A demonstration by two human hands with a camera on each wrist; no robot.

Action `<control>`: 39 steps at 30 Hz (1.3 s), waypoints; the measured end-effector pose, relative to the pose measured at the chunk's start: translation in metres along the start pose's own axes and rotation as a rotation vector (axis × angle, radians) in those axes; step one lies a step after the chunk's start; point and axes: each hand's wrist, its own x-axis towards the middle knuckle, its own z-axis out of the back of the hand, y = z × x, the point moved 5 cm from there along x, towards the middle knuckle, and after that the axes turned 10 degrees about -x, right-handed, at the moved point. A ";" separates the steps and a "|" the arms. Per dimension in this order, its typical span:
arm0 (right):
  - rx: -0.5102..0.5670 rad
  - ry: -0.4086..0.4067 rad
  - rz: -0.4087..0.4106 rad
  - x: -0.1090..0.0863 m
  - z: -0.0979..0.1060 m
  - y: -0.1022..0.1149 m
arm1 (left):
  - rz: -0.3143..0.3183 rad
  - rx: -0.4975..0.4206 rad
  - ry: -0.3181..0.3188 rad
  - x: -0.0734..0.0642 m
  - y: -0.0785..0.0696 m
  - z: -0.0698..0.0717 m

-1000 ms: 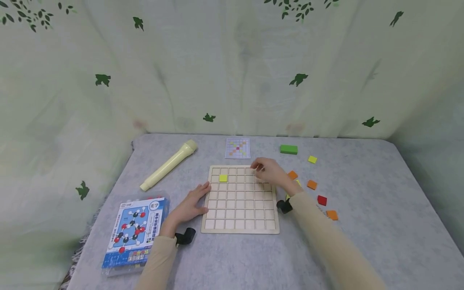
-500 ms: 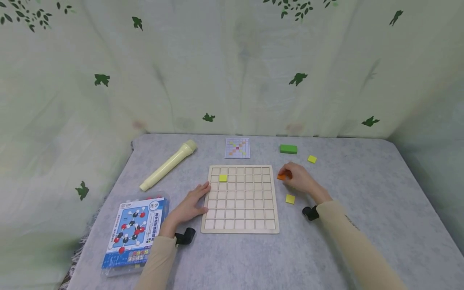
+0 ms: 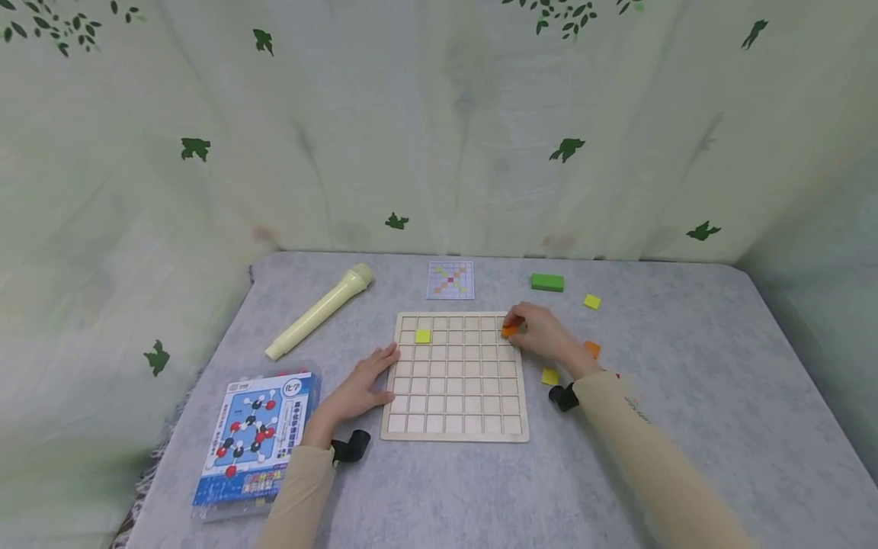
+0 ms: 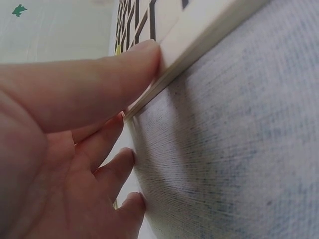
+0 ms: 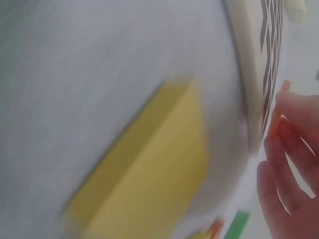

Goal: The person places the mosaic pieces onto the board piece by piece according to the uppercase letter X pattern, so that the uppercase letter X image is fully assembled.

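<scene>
Board (image 3: 437, 386) at lower centre, yellow tile (image 3: 422, 336) in one square, right hand (image 3: 540, 333) pinching orange tile (image 3: 507, 332), left hand (image 3: 357, 390) loosely touching board

Free room is running along the near edge of the grid board (image 3: 446, 379); the left hand (image 3: 360, 389) is blocking its left side, the right hand (image 3: 538, 335) its far right; a yellow tile (image 3: 550, 377) is flanking its right edge.

right fingers (image 5: 269, 186) partly hide orange tile (image 5: 275, 123); near yellow tile (image 5: 154, 164) blurs.
</scene>
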 end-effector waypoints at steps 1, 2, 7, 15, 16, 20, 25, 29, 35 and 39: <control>-0.002 0.009 0.005 0.003 -0.003 0.004 | -0.001 -0.001 -0.001 0.000 0.000 0.000; -0.011 0.019 0.010 0.005 -0.005 0.007 | -0.004 -0.001 -0.001 0.000 0.000 0.000; -0.062 0.045 0.052 0.016 -0.017 0.021 | -0.006 -0.001 -0.003 0.001 0.002 0.000; -0.097 0.067 0.046 0.021 -0.023 0.026 | -0.014 -0.010 -0.001 0.000 0.003 0.001; -0.102 0.067 0.046 0.021 -0.023 0.026 | -0.017 -0.011 -0.002 0.000 0.003 0.001; -0.099 0.074 0.045 0.018 -0.020 0.025 | -0.017 -0.015 -0.003 0.000 0.004 0.001; -0.012 0.043 -0.001 0.004 -0.005 0.009 | -0.013 -0.013 0.004 -0.001 0.005 0.000; 0.025 -0.006 -0.039 -0.015 0.010 -0.015 | -0.008 -0.011 0.003 0.000 0.004 0.000; 0.026 -0.034 -0.120 -0.046 0.024 -0.046 | -0.004 0.001 0.007 0.001 0.005 -0.001; 0.017 -0.013 -0.135 -0.061 0.027 -0.053 | -0.010 -0.006 0.009 0.002 0.005 -0.001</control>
